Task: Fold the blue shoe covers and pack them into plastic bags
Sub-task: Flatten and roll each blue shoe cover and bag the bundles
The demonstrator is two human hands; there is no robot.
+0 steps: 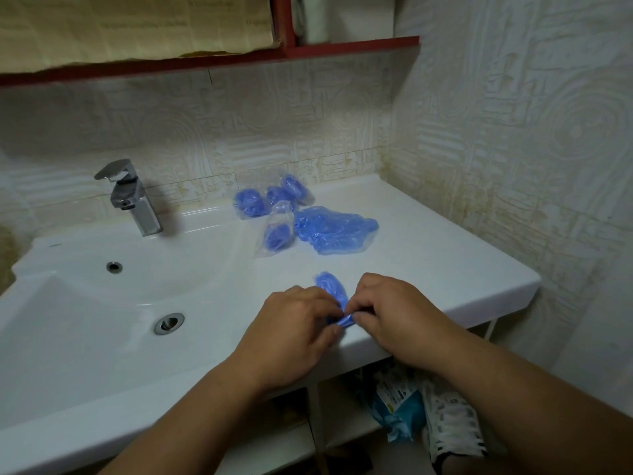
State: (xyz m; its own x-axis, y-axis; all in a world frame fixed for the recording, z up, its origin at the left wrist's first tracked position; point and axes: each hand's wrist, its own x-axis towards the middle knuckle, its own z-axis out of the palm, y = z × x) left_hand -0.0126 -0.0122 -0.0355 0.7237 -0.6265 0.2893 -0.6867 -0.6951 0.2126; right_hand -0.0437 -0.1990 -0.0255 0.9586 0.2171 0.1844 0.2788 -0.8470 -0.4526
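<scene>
- Two hands met at the near edge of the desk [428, 265]: our left hand [294, 323] and our right hand [394, 313] each pinched the near end of one blue shoe cover [329, 286], fingers curled round the thin film.
- That shoe cover lay on the desk between the hands. Its far end rested flat beyond the knuckles and its near end was bunched at the fingertips.
- We judged the step in hand to be the folding itself, with the cover being gathered from the near end and not yet a tight bundle.
- Several packed bags [278, 231] lay further back, just right of the basin [102, 303]. Each was a clear bag with a blue wad inside, so we judged part of the job done.
- A loose pile of shoe covers [334, 231] lay touching those bags on their right, so more rounds were left.
- The next move, as we judged it, called for finishing the fold towards the far end and keeping the bundle squeezed in one hand. The other hand would then be free to fetch a bag.
- We could not make out an empty bag for certain, so finding one was part of that move.
- The slippery film looked likely to spring open if the pinch loosened.
</scene>
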